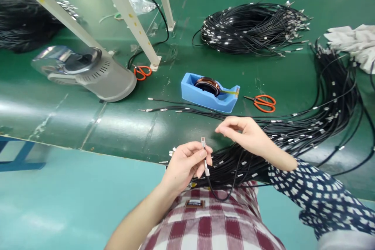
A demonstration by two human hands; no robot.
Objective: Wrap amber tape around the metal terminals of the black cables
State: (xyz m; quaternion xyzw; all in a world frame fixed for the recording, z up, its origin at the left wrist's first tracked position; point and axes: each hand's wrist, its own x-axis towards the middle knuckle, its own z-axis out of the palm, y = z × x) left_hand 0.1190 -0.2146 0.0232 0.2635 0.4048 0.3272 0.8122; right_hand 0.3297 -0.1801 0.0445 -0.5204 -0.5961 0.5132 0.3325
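Near the table's front edge, my left hand (187, 160) pinches a black cable (208, 181) close to its end. The cable's metal connector (203, 141) points up past my fingertips, and a white label (207, 170) sits below them. To the right and slightly higher, my right hand (249, 134) is above the cable bundle, its thumb and forefinger closed together. Whatever those fingertips may hold is too small to see. Under both hands, a thick bundle of black labelled cables (299, 131) runs across the table and over its front edge.
A blue tape dispenser (193, 93) stands beyond my hands, with orange-handled snips (265, 103) right of it. Coiled cables (249, 27) lie farther back. At left are a grey machine (111, 80), another orange-handled pair (142, 72) and white posts (131, 19). White cloth (356, 43) lies far right.
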